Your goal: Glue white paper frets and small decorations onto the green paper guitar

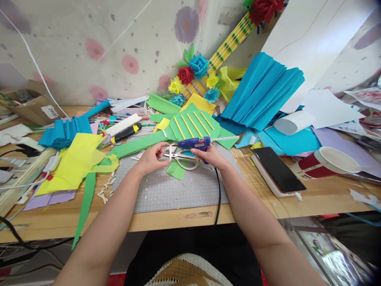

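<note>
The glue gun (189,143) has a smooth plastic shell; the scissors (176,155) pair shiny metal blades with plastic handles. The cutting mat (190,198) looks matt, the pleated blue paper (262,93) matt and ridged. The smartphone (278,169) is glossy, the wooden tabletop (166,223) scuffed at its edge.

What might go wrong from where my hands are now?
The glue gun in the right hand points toward the left hand, near the white strip it pinches; if hot, it might burn that hand. Scissors sit close to both hands and could nick a finger. The black cord hangs over the table edge and might snag.
</note>
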A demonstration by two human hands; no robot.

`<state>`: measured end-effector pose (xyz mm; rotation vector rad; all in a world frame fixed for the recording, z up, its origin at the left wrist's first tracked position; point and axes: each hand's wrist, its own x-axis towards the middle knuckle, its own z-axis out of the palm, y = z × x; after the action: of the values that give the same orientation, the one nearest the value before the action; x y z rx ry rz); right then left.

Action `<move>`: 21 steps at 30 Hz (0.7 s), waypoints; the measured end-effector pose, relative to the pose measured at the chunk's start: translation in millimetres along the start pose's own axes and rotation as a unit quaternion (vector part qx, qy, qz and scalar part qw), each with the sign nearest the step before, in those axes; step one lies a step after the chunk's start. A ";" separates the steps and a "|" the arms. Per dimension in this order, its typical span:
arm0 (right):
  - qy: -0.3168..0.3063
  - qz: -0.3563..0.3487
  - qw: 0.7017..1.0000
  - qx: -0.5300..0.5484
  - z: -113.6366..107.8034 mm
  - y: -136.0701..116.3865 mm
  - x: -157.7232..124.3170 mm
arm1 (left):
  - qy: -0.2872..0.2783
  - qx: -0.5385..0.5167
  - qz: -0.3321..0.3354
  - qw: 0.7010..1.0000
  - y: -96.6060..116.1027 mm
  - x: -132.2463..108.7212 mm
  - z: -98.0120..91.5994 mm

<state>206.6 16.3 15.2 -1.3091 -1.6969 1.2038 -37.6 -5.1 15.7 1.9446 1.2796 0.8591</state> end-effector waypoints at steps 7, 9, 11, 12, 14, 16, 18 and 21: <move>-0.025 0.004 1.000 0.005 -1.1 -2.5 -2.6 | 0.008 0.000 0.001 1.000 -2.4 -0.1 -0.1; -0.032 0.010 0.999 0.011 -1.4 -3.5 -3.4 | 0.015 0.001 0.003 1.000 -2.9 -0.1 0.0; -0.040 0.011 0.999 0.016 -1.8 -4.0 -4.0 | 0.020 0.002 0.004 1.000 -3.2 0.2 0.1; -0.045 0.009 0.999 0.018 -2.1 -4.1 -4.2 | 0.021 0.001 0.004 1.000 -3.4 0.4 0.2; -0.054 0.004 0.998 0.018 -2.5 -3.8 -4.5 | 0.021 -0.001 0.003 1.000 -4.1 0.9 0.3; -0.060 0.003 0.998 0.017 -2.9 -3.6 -4.8 | 0.021 -0.002 0.001 1.000 -5.4 1.3 0.3; -0.060 0.008 0.998 0.014 -3.1 -4.2 -5.5 | 0.023 -0.003 -0.002 1.000 -6.8 1.6 0.4; -0.057 0.023 0.998 0.011 -3.2 -5.9 -6.6 | 0.027 -0.003 -0.005 1.000 -8.5 1.6 0.3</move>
<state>209.3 10.3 22.1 -1.2939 -1.7363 1.3442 -41.2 -0.9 9.0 1.9192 1.3159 0.9162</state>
